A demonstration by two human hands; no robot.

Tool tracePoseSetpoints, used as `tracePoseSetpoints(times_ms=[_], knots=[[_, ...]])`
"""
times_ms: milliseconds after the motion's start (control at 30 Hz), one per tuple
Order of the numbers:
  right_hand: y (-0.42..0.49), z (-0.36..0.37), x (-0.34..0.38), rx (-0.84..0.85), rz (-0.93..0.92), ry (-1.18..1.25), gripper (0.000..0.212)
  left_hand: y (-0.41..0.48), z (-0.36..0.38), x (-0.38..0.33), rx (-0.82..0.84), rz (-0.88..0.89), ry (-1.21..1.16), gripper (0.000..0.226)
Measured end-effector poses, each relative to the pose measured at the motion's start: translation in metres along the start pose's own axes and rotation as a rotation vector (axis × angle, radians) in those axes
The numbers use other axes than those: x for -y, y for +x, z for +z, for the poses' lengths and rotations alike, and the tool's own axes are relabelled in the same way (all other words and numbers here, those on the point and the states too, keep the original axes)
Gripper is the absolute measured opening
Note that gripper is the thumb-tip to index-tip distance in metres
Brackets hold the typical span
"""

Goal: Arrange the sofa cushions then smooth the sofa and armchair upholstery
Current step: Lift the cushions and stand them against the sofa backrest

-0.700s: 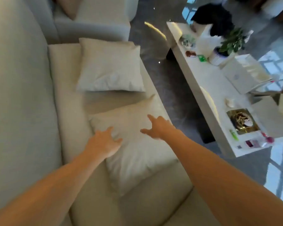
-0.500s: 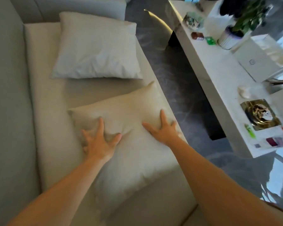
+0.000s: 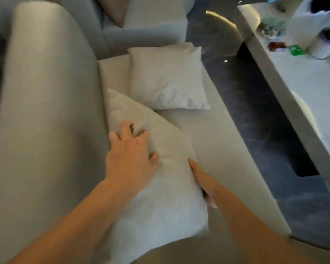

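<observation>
The sofa point(image 3: 208, 134) fills most of the view, its tall rounded backrest point(image 3: 46, 111) rising on the left and its flat seat running away to the upper middle, where it butts against an armchair point(image 3: 141, 33) that has a brownish pillow point(image 3: 114, 8) on it. The seat's front edge runs diagonally from upper middle to lower right, and beyond it lies a strip of dark floor point(image 3: 255, 121), open and bare, between the sofa and a long white coffee table point(image 3: 303, 88) cluttered at its far end with small blurred items. On the seat, a bare stretch of upholstery lies open between the two cushions and the front edge. The far cushion point(image 3: 168, 79) lies flat on the seat near the armchair end. The near cushion point(image 3: 160, 187) is tipped up, leaning against the backrest, its far corner just beside the far cushion's near edge and seeming to overlap it. The left hand point(image 3: 131, 155) presses on the upper face of this cushion, fingers spread and curled so the tips dig into the fabric and crease it. The right hand point(image 3: 203, 180) grips the cushion's right edge: the thumb lies straight along the front face, while the other fingers are tucked behind the cushion, mostly hidden.
</observation>
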State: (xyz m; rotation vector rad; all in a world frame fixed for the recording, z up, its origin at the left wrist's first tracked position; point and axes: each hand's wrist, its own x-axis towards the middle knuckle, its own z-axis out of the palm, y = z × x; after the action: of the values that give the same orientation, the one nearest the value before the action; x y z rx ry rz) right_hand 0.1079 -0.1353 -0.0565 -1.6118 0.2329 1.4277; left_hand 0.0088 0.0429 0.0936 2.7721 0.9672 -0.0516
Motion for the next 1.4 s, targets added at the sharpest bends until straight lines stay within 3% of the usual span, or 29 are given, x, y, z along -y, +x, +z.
tracePoseSetpoints(times_ms=[100, 200, 267, 333, 400, 500, 600, 767, 867, 1000, 1133, 1267, 1400], knots=[[0.015, 0.082, -0.006, 0.075, -0.074, -0.034, 0.059, -0.02, -0.021, 0.041, 0.104, -0.048, 0.162, 0.047], [0.034, 0.14, -0.019, 0.026, -0.162, -0.297, 0.057, -0.04, -0.004, 0.068, 0.286, -0.104, 0.306, 0.07], [0.04, 0.148, -0.022, 0.024, -0.165, -0.409, 0.053, -0.046, 0.007, 0.076, 0.314, -0.095, 0.403, 0.078], [0.037, 0.142, -0.017, 0.069, -0.109, -0.369, 0.054, -0.041, 0.008, 0.078, 0.309, -0.113, 0.418, 0.074], [0.03, 0.125, -0.004, 0.145, -0.003, -0.349, 0.059, -0.02, 0.002, 0.07, 0.308, -0.118, 0.414, 0.057], [0.027, 0.089, 0.043, 0.18, 0.101, -0.369, 0.06, 0.041, 0.003, 0.046, 0.289, -0.035, 0.32, 0.043], [0.059, 0.056, 0.12, -0.065, -0.134, -0.281, 0.049, 0.125, 0.022, 0.03, 0.312, -0.061, 0.061, 0.045], [0.134, 0.022, 0.22, -0.489, -0.487, -0.33, 0.072, 0.259, 0.083, 0.06, 0.217, -0.199, -0.052, 0.069], [0.189, 0.008, 0.242, -0.769, -0.431, -0.557, 0.093, 0.313, 0.117, 0.091, 0.166, -0.257, -0.17, 0.092], [0.253, 0.005, 0.219, -0.791, -0.419, -0.453, 0.09, 0.338, 0.163, 0.12, 0.196, -0.175, -0.461, 0.113], [0.27, -0.002, 0.204, -0.818, -0.453, -0.414, 0.085, 0.336, 0.181, 0.128, 0.206, -0.11, -0.713, 0.106], [0.244, -0.016, 0.21, -0.762, -0.455, -0.343, 0.082, 0.328, 0.146, 0.101, 0.104, -0.116, -0.673, 0.086], [0.209, 0.0, 0.227, -0.542, -0.416, 0.045, 0.072, 0.318, 0.065, 0.063, 0.011, -0.007, -0.518, 0.045]])
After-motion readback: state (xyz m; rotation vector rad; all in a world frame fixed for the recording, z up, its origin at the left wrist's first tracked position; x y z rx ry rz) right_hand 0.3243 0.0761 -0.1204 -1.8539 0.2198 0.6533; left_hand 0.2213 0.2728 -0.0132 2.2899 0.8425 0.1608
